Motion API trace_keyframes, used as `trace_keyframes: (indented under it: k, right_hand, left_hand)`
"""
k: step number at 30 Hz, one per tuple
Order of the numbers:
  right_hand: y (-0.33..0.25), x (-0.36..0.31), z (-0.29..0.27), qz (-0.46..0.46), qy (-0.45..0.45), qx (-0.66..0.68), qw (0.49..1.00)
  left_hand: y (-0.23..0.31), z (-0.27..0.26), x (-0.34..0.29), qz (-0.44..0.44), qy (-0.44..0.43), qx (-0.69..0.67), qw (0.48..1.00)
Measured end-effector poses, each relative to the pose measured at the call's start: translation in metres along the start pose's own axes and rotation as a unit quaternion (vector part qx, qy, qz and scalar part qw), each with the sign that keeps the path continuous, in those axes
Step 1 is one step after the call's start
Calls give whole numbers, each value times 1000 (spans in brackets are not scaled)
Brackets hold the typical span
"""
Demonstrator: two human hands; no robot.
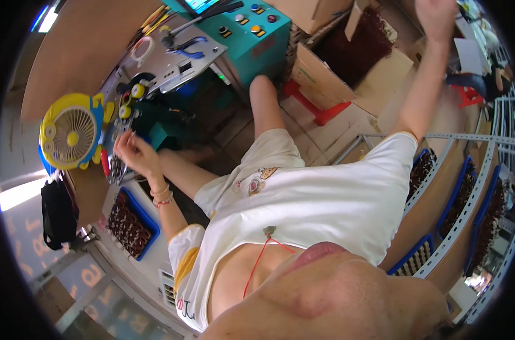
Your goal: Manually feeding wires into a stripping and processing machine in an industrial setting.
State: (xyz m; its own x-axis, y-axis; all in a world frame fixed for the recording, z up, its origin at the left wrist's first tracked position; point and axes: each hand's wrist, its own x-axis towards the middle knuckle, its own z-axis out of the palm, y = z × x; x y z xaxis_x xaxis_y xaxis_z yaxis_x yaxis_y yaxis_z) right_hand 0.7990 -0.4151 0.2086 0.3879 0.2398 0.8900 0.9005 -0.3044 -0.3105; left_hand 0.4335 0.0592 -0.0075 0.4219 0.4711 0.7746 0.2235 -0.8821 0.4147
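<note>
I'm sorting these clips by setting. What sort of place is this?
Probably a small assembly workshop. A teal machine with coloured push buttons stands by a bench with pliers, blue bins of small dark parts fill metal shelving, and the left hand works at the bench.

A small lit screen (199,4) sits far above the left hand (134,152); open brown cardboard boxes (325,73) lie below the raised right hand (436,17).

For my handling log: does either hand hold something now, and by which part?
Nothing clearly held. The left hand, fingers curled, hovers beside the yellow fan; any small item there cannot be told. The right hand is raised and blurred.
</note>
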Motion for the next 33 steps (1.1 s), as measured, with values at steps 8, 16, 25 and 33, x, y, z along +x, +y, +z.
trace_keyframes:
  k: [8,16,25,33]
  right_hand:
    - [-214,-39,134,21,-374,516,770]
    - [-265,-96,295,-22,-517,605,605]
    - [-293,-101,337,121,-513,550,648]
    - [-292,-107,338,132,-509,540,657]
  left_hand:
    - [140,-17,14,-77,-219,-495,837]
    - [84,-67,-27,-280,-244,-580,725]
    - [37,-68,-45,-244,-27,-363,899]
    - [33,-72,-38,-316,-89,-453,829]
